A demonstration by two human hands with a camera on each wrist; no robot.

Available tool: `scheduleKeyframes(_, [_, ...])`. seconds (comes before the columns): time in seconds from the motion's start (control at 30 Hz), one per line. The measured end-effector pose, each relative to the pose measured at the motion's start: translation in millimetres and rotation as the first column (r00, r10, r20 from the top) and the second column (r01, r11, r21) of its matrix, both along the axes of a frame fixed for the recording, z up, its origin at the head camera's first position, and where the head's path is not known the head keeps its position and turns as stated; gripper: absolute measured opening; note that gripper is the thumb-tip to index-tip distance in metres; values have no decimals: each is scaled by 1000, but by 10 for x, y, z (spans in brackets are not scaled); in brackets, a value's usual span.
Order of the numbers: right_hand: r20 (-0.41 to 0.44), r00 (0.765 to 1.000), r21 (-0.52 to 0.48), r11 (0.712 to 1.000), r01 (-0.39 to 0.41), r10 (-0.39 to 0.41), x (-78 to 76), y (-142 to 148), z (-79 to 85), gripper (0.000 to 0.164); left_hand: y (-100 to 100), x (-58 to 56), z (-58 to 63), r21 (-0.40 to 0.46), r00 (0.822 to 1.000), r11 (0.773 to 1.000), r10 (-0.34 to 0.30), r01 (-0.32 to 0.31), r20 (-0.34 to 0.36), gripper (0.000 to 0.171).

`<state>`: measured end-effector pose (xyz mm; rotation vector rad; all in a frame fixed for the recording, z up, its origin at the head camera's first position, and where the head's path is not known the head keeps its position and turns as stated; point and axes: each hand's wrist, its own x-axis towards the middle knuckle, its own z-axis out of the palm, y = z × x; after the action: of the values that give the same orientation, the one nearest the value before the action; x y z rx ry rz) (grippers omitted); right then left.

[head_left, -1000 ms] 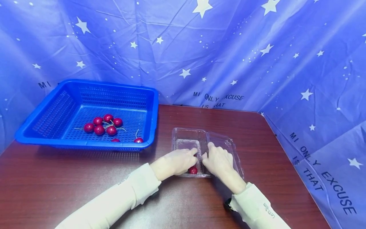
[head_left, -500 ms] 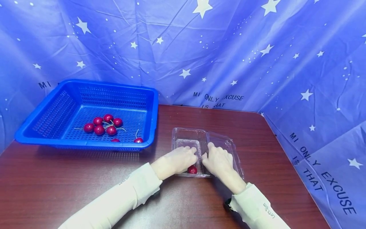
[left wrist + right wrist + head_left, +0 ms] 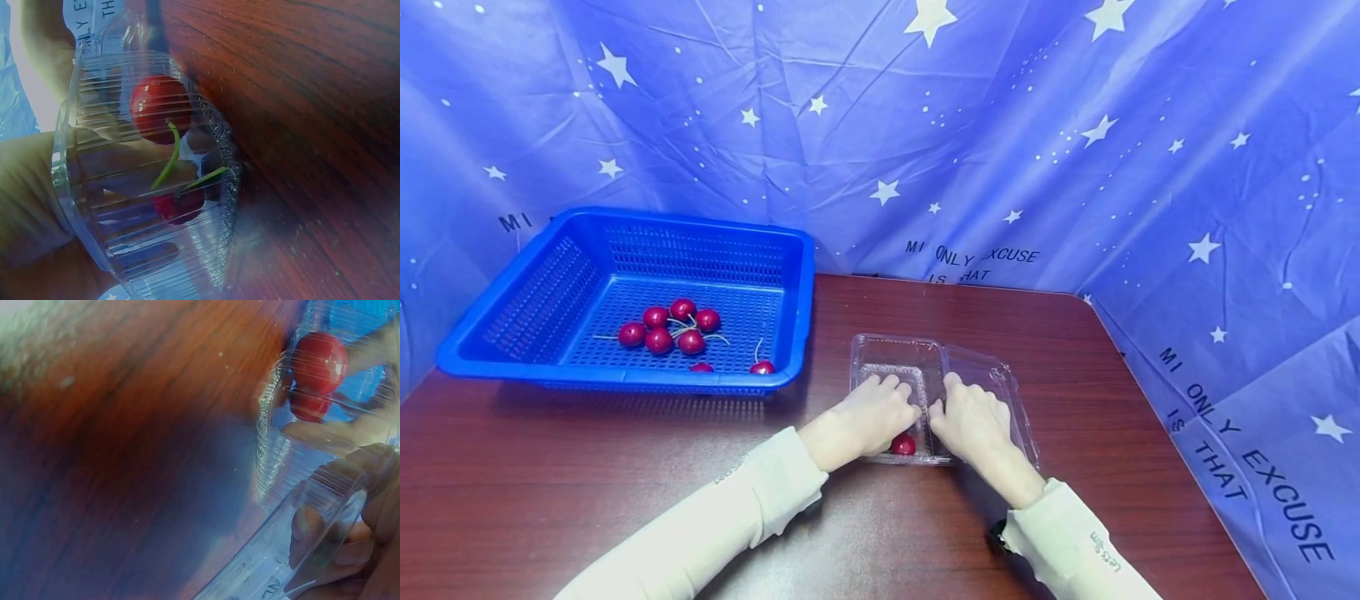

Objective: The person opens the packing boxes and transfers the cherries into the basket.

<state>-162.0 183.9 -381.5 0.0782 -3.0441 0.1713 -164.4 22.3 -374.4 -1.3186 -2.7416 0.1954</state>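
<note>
A clear plastic clamshell box (image 3: 898,350) stands with its lid (image 3: 1000,379) folded out to the right. My left hand (image 3: 872,412) reaches down into the box, its fingers bent around a cherry (image 3: 180,207) with a green stem, partly hidden behind the thumb. Another red cherry (image 3: 903,445) lies at the box's near end, close beside that hand, and shows through the ribbed wall in both wrist views. My right hand (image 3: 973,421) grips the box where body and lid meet, with fingers (image 3: 306,528) on the clear plastic in the right wrist view.
A blue mesh basket (image 3: 625,377) stands at the back left with several cherries (image 3: 659,340) inside. Behind the brown table (image 3: 820,533) hangs a blue star-printed cloth (image 3: 850,150), which also runs along the right side.
My left hand has turned slightly, with its fingers spread further over the box. The visible cherry has shifted a little left. My right hand has stayed in place.
</note>
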Motion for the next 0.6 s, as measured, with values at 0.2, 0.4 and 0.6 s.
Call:
scheduleKeyframes(0.2, [1, 1000, 1, 1000, -4, 4, -1, -8, 4, 22, 14, 12, 0, 10, 999, 1000, 18, -19, 42, 27])
scheduleKeyframes(0.4, [8, 1000, 2, 1000, -3, 3, -2, -6, 2, 22, 27, 11, 2, 18, 993, 999, 31, -33, 111, 29])
scheduleKeyframes(0.6, [12, 1000, 4, 1000, 0, 0, -6, -4, 4, 22, 27, 14, -1, 33, 993, 999, 27, -31, 115, 27])
